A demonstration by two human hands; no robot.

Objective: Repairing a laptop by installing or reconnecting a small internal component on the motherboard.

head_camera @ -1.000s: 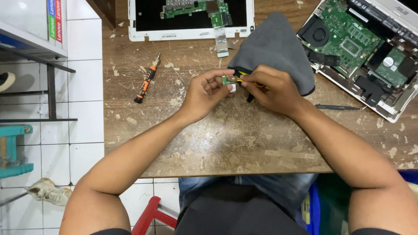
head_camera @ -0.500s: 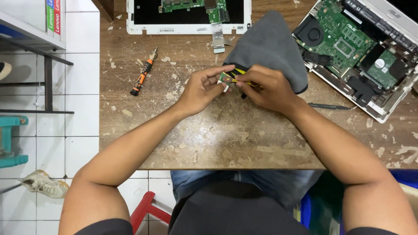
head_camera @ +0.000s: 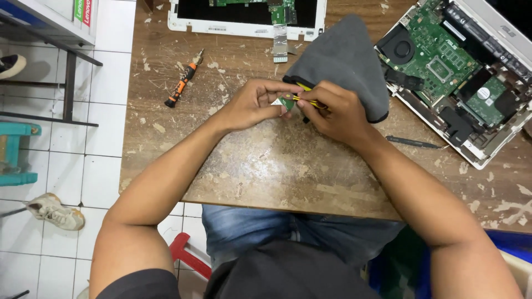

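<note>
Both hands meet over the middle of the worn wooden table (head_camera: 288,171). The left hand (head_camera: 252,105) pinches a small green circuit board (head_camera: 286,102) between closed fingertips; most of the board is hidden by the fingers. The right hand (head_camera: 338,113) is closed around a thin yellow-handled tool (head_camera: 308,101) whose tip, at the board, cannot be made out. Behind them lies a grey cloth (head_camera: 343,61). Toward the far-right corner sits an opened laptop base (head_camera: 460,72), cut off by the frame; toward the left edge, an orange screwdriver (head_camera: 183,83).
</note>
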